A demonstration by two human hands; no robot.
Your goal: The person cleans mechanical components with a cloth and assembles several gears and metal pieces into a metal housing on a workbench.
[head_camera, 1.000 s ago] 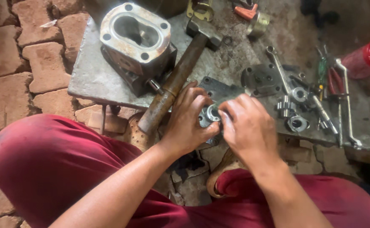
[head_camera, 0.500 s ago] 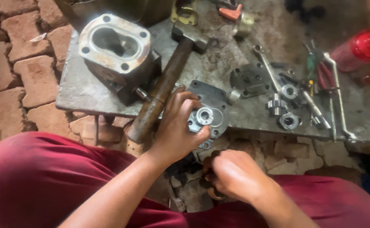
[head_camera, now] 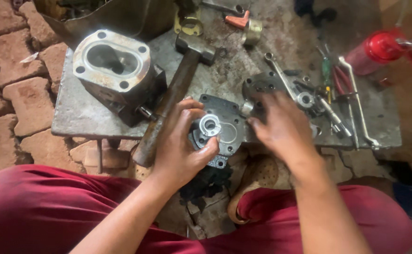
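I found the left hand [head_camera: 180,146] clasped around a dark cast cover plate [head_camera: 227,127] at the near edge of the steel work plate [head_camera: 83,113], thumb and fingers pinching a small bright ring-shaped bush [head_camera: 209,124] seated on its face. The right hand [head_camera: 281,124] lay spread, fingers loose and grasping nothing, over a second dark cover [head_camera: 262,84] and the small parts beside it.

Risks, in my judgement: the cover plate overhung the table edge, so a slackened grip could drop it and the bush onto the brick paving [head_camera: 13,94]. The hammer [head_camera: 173,94] lay just beside the left hand with its rusty handle past the edge; a nudge could tip it off.

Materials: the pump housing [head_camera: 114,70] was rough grey casting with a smooth machined oval bore and four bolt holes. A polished wrench [head_camera: 281,77] and a red canister [head_camera: 377,49] lay further right.
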